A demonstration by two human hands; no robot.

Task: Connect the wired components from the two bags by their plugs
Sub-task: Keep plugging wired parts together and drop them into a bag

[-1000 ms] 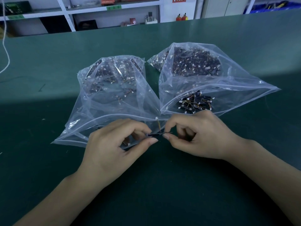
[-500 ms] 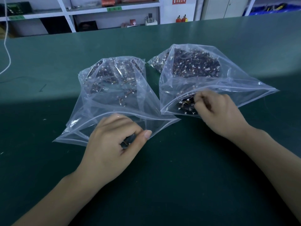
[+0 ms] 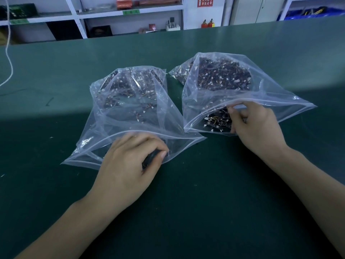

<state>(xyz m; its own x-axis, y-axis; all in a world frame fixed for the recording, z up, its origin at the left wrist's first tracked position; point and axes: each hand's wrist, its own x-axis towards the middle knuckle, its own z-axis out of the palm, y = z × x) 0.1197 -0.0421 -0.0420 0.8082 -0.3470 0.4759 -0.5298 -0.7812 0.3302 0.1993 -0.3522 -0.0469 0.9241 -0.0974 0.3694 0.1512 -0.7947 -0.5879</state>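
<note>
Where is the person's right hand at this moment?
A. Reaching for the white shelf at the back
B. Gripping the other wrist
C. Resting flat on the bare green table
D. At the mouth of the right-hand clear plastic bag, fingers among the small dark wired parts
D: the right hand sits at the open mouth of the right-hand clear plastic bag, its fingertips in the small dark wired parts there.

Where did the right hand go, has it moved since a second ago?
Yes. The right hand went from table centre, near the left hand, away into the right bag's mouth.
</note>
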